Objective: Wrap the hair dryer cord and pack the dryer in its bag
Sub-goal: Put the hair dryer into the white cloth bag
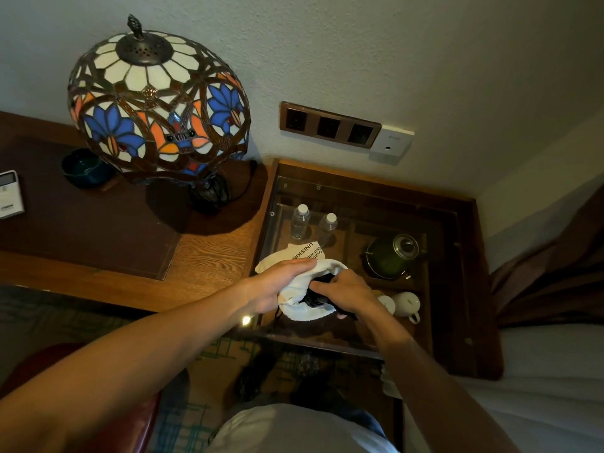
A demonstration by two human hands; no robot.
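**Dryer going into the bag, mouth not yet closed**

You are standing over a glass-topped cabinet point(366, 191) set against the wall, beside a wooden desk point(209, 256) that carries a stained-glass lamp point(157, 103). A bed point(555, 371) lies to your right, well clear of the work.

By the look of it you are most of the way through. The white cloth bag point(302, 284) sits on the glass, and the black hair dryer point(322, 286) shows only as a dark mass in its open mouth, so it seems largely inside. Whether the cord is neatly wrapped cannot be told; just a little black shows at the opening. What remains is to seat the dryer fully and close the bag.

Your left hand point(281, 282) curls around the bag's left side, holding the cloth. Your right hand point(346, 292) is closed over the dryer at the mouth, pressing it in.

Under the glass stand two water bottles point(300, 220), a green kettle point(392, 256) and white cups point(405, 304); none of them obstructs you.
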